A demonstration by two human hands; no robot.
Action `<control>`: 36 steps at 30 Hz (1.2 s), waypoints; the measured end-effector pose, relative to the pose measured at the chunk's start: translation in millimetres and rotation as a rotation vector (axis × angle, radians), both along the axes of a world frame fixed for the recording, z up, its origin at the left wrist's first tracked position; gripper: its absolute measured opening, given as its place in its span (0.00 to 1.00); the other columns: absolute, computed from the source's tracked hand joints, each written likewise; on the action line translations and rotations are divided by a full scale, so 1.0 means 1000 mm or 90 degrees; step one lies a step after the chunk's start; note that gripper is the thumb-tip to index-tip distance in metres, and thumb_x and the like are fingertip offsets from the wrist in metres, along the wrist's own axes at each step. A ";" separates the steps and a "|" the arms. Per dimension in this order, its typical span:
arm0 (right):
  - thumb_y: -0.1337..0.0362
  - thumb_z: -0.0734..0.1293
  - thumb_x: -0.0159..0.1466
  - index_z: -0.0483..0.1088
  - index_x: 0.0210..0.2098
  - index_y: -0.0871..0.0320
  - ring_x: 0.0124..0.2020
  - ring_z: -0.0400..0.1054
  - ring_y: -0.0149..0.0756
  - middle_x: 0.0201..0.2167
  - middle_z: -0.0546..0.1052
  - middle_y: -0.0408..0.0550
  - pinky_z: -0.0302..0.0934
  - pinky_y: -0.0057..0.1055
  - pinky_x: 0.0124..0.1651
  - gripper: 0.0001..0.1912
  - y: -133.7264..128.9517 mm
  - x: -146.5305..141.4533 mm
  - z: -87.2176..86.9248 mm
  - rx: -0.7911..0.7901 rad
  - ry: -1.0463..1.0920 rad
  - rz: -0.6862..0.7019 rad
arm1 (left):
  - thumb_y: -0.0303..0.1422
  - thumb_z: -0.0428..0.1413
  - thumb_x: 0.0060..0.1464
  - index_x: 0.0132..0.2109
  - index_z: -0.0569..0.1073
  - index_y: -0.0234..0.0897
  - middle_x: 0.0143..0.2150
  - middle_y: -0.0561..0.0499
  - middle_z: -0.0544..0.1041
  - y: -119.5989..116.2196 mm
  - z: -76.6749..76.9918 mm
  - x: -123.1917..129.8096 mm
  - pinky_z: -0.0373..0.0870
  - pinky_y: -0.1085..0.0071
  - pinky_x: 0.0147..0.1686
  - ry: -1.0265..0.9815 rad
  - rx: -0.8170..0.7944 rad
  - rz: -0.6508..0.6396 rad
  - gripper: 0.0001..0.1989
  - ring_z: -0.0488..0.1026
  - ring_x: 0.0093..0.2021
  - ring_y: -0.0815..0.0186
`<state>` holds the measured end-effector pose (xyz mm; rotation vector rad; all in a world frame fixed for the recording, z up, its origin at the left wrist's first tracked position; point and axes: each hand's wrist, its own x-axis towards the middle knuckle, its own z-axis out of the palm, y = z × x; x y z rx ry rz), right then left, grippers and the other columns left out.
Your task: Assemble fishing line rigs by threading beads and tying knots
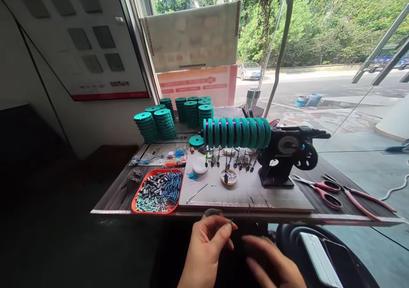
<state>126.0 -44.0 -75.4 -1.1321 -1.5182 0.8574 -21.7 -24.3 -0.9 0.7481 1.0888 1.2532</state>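
My left hand [207, 247] is in front of the table edge, thumb and forefinger pinched together on a small blue piece [231, 221]. Only its tip shows, too little to name it. To the right, my right hand [273, 262] is blurred, with thumb and fingers apart and nothing visible between them. On the board [204, 196] beyond lie a thin metal needle-like tool [196, 193] and a bowl of small white beads [228, 177]. A red tray [134, 205] to the left holds dark cylinders, blue pieces and pale green ones.
A hand-cranked winder [277, 160] carries a row of green foam spools [236, 132], short dark weights hanging below. Stacks of green spools [164, 124] stand at the back left. Scissors [326, 192] and pliers [361, 198] lie at right. A phone [319, 258] rests on a black stool.
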 end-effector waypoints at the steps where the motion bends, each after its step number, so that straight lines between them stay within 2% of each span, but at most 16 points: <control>1: 0.56 0.66 0.59 0.73 0.43 0.49 0.41 0.72 0.44 0.41 0.78 0.48 0.66 0.37 0.47 0.13 0.004 0.000 0.008 -0.079 0.057 0.016 | 0.37 0.64 0.41 0.29 0.79 0.35 0.28 0.51 0.75 0.002 -0.001 0.001 0.65 0.76 0.24 0.036 0.012 0.017 0.09 0.66 0.21 0.74; 4: 0.52 0.67 0.56 0.72 0.47 0.53 0.49 0.67 0.46 0.46 0.76 0.51 0.61 0.40 0.52 0.21 0.021 -0.001 0.039 -0.246 0.170 0.091 | 0.37 0.61 0.45 0.29 0.79 0.34 0.29 0.51 0.70 0.007 -0.006 0.006 0.62 0.77 0.18 0.155 0.044 0.031 0.09 0.64 0.20 0.73; 8: 0.51 0.69 0.52 0.74 0.45 0.54 0.52 0.64 0.49 0.47 0.74 0.52 0.53 0.45 0.57 0.23 0.037 0.000 0.065 -0.286 0.197 0.106 | 0.35 0.59 0.47 0.28 0.79 0.35 0.30 0.52 0.65 0.011 -0.005 0.010 0.61 0.76 0.18 0.250 0.063 -0.017 0.08 0.63 0.21 0.73; 11: 0.57 0.70 0.51 0.75 0.42 0.53 0.50 0.65 0.45 0.46 0.75 0.49 0.54 0.40 0.55 0.18 0.041 0.003 0.066 -0.350 0.259 0.117 | 0.32 0.58 0.47 0.27 0.79 0.37 0.30 0.50 0.69 0.011 0.002 0.008 0.64 0.74 0.27 0.286 0.074 -0.068 0.06 0.67 0.26 0.68; 13: 0.64 0.70 0.50 0.75 0.39 0.53 0.43 0.68 0.40 0.40 0.77 0.46 0.57 0.35 0.50 0.16 0.044 0.004 0.062 -0.431 0.341 0.149 | 0.30 0.59 0.46 0.27 0.79 0.38 0.31 0.49 0.72 0.010 0.009 0.005 0.65 0.71 0.35 0.303 0.083 -0.073 0.05 0.70 0.33 0.63; 15: 0.68 0.69 0.47 0.75 0.32 0.55 0.34 0.67 0.35 0.30 0.76 0.44 0.60 0.30 0.40 0.11 0.050 0.002 0.060 -0.475 0.458 0.229 | 0.30 0.59 0.46 0.28 0.80 0.39 0.33 0.48 0.73 0.009 0.014 0.003 0.65 0.69 0.39 0.320 0.104 -0.090 0.04 0.70 0.37 0.60; 17: 0.69 0.69 0.44 0.71 0.23 0.57 0.29 0.64 0.33 0.24 0.71 0.43 0.58 0.27 0.33 0.05 0.056 -0.004 0.060 -0.460 0.576 0.321 | 0.31 0.59 0.47 0.29 0.80 0.39 0.35 0.46 0.74 0.009 0.017 0.002 0.64 0.68 0.41 0.328 0.149 -0.100 0.05 0.70 0.38 0.59; 19: 0.68 0.70 0.43 0.65 0.18 0.57 0.30 0.63 0.33 0.23 0.68 0.43 0.57 0.26 0.33 0.08 0.061 -0.012 0.062 -0.429 0.658 0.355 | 0.33 0.60 0.46 0.28 0.81 0.39 0.34 0.46 0.74 0.009 0.014 0.005 0.64 0.68 0.41 0.275 0.177 -0.067 0.05 0.69 0.38 0.59; 20: 0.68 0.70 0.43 0.63 0.18 0.57 0.30 0.62 0.33 0.24 0.67 0.43 0.58 0.26 0.33 0.09 0.062 -0.015 0.063 -0.418 0.680 0.349 | 0.34 0.61 0.44 0.28 0.81 0.39 0.32 0.47 0.74 0.009 0.012 0.006 0.64 0.68 0.40 0.206 0.164 -0.036 0.04 0.69 0.36 0.60; 22: 0.68 0.70 0.43 0.64 0.20 0.55 0.28 0.61 0.31 0.25 0.67 0.41 0.59 0.26 0.33 0.09 0.062 -0.020 0.064 -0.412 0.698 0.316 | 0.36 0.64 0.40 0.27 0.80 0.39 0.28 0.49 0.74 0.010 0.005 0.011 0.64 0.70 0.37 0.008 0.083 0.001 0.06 0.68 0.34 0.63; 24: 0.69 0.71 0.43 0.66 0.21 0.54 0.27 0.62 0.29 0.25 0.68 0.40 0.59 0.25 0.34 0.09 0.062 -0.020 0.062 -0.416 0.705 0.287 | 0.36 0.66 0.37 0.27 0.79 0.37 0.27 0.50 0.74 0.011 0.000 0.016 0.64 0.73 0.33 -0.184 -0.015 -0.003 0.08 0.68 0.32 0.66; 26: 0.68 0.71 0.43 0.67 0.21 0.54 0.27 0.63 0.28 0.25 0.69 0.40 0.60 0.25 0.34 0.08 0.062 -0.015 0.060 -0.426 0.698 0.279 | 0.33 0.68 0.33 0.27 0.79 0.35 0.26 0.50 0.74 0.012 -0.001 0.018 0.62 0.77 0.29 -0.286 -0.092 -0.032 0.10 0.67 0.30 0.70; 28: 0.68 0.70 0.44 0.69 0.22 0.54 0.24 0.62 0.27 0.27 0.72 0.40 0.59 0.24 0.29 0.06 0.062 -0.007 0.060 -0.439 0.652 0.282 | 0.30 0.69 0.29 0.25 0.79 0.32 0.23 0.51 0.72 0.012 0.001 0.019 0.58 0.80 0.24 -0.313 -0.151 -0.060 0.11 0.65 0.26 0.74; 31: 0.66 0.69 0.48 0.74 0.29 0.54 0.18 0.58 0.24 0.29 0.75 0.43 0.55 0.24 0.23 0.08 0.061 0.006 0.060 -0.415 0.446 0.278 | 0.28 0.69 0.26 0.22 0.77 0.29 0.20 0.53 0.69 0.011 0.006 0.018 0.52 0.81 0.20 -0.288 -0.209 -0.082 0.11 0.60 0.22 0.77; 33: 0.64 0.69 0.52 0.75 0.35 0.54 0.22 0.64 0.29 0.30 0.76 0.45 0.60 0.26 0.27 0.10 0.057 0.012 0.059 -0.328 0.261 0.234 | 0.28 0.69 0.26 0.23 0.77 0.29 0.21 0.52 0.70 0.010 0.007 0.017 0.51 0.81 0.20 -0.261 -0.223 -0.086 0.11 0.61 0.23 0.76; 36: 0.60 0.68 0.56 0.75 0.33 0.54 0.31 0.70 0.37 0.29 0.77 0.47 0.63 0.29 0.35 0.07 0.047 0.015 0.049 -0.152 0.056 0.119 | 0.27 0.67 0.27 0.23 0.77 0.29 0.23 0.50 0.72 0.010 0.008 0.016 0.52 0.80 0.21 -0.229 -0.233 -0.093 0.10 0.62 0.25 0.74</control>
